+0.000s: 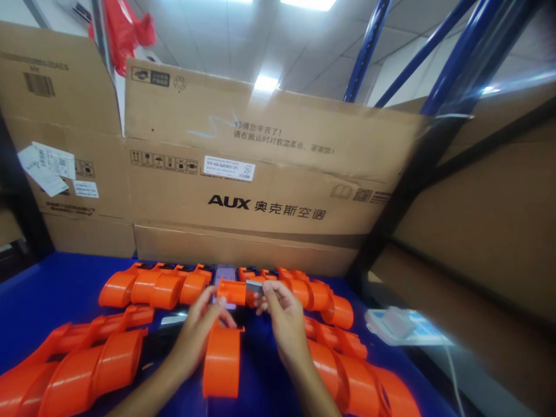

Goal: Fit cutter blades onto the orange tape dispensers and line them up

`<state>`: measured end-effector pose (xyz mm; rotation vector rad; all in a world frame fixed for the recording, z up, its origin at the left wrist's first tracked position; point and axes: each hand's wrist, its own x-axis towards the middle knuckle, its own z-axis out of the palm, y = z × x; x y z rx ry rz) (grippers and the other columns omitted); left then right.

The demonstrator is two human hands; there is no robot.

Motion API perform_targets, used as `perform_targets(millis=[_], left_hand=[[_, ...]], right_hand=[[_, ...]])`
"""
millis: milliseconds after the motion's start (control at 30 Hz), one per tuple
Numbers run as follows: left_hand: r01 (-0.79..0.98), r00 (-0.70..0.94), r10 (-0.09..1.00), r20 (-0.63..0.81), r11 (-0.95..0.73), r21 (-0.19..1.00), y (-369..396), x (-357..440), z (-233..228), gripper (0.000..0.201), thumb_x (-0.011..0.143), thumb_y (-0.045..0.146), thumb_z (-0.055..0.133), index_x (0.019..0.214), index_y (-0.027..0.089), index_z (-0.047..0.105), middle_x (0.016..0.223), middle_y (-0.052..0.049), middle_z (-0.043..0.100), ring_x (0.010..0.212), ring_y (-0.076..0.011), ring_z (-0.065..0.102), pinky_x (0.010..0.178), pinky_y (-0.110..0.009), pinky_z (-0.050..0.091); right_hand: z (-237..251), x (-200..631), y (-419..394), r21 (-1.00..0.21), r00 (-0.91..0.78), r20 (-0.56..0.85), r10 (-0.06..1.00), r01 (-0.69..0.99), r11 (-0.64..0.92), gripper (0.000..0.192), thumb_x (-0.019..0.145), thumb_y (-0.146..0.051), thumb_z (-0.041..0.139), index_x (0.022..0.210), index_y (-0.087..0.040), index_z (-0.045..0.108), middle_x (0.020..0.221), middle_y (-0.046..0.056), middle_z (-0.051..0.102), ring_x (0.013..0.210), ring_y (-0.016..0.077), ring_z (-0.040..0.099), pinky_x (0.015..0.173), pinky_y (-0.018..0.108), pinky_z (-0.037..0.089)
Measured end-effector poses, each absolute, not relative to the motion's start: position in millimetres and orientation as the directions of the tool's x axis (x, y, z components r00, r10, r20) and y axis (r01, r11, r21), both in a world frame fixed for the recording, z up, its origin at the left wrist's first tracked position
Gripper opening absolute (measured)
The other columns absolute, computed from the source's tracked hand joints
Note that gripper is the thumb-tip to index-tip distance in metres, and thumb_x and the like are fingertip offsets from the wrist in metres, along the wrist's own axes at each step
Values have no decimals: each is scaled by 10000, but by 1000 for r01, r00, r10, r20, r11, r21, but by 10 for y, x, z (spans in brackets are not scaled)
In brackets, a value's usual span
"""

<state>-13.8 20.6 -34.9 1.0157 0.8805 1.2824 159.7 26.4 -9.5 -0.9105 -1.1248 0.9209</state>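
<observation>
Lots of orange tape holders (156, 286) lined up on blue table (43, 295) | left hand (197, 330) + right hand (282, 315) pinching one holder (232, 291) mid-table, right fingers clamped on its gray blade (254, 285) | guess: midway thru batch, can't tell done vs undone

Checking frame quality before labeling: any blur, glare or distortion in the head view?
Head view: wide-angle bending bows the blue rack posts and the AUX carton; ceiling lights blow out, with glare on the carton's top edge; the right side smears, softening the white item; left hand, right hand and the orange part they hold are slightly soft but readable.
</observation>
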Motion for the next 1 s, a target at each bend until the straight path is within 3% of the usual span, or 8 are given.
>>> perform_targets(millis=[200,433,600,833,1000], left_hand=[[-296,116,990,79,-41,954,219,-136,-350,540,843,563,644,1188,156,566,671,-41,723,541,-152,588,541,-229,413],[-228,150,978,142,-105,968,209,-160,-339,592,873,545,616,1300,138,566,683,-52,727,597,-169,619,554,-233,408],[-213,174,977,122,-84,974,197,-154,-324,645,857,548,633,1339,128,545,683,-57,731,597,-176,616,556,-241,407],[-246,99,987,129,-101,964,203,-152,-329,554,871,534,630,1258,144,558,683,-37,726,612,-165,624,587,-238,416],[-246,99,988,122,-95,965,195,-144,-328,578,854,536,650,1269,145,552,668,-35,729,597,-168,630,586,-240,425]], right_hand=[[-65,1607,307,-924,154,354,922,-93,370,288,868,-464,685,902,-178,697,774,46,688,644,152,618,515,232,491],[-59,1564,273,-936,123,339,933,-59,348,302,863,-466,683,912,-172,724,835,71,708,674,166,618,521,243,494],[-78,1563,263,-944,127,328,936,17,329,353,851,-495,676,937,-164,766,727,47,686,590,153,577,518,257,477],[-54,1651,296,-927,346,351,870,-2,375,341,842,-484,667,945,-176,773,826,56,723,569,130,530,537,256,443],[-68,1675,277,-922,314,370,875,6,387,305,839,-451,668,865,-168,777,819,62,731,575,134,527,561,268,433]])
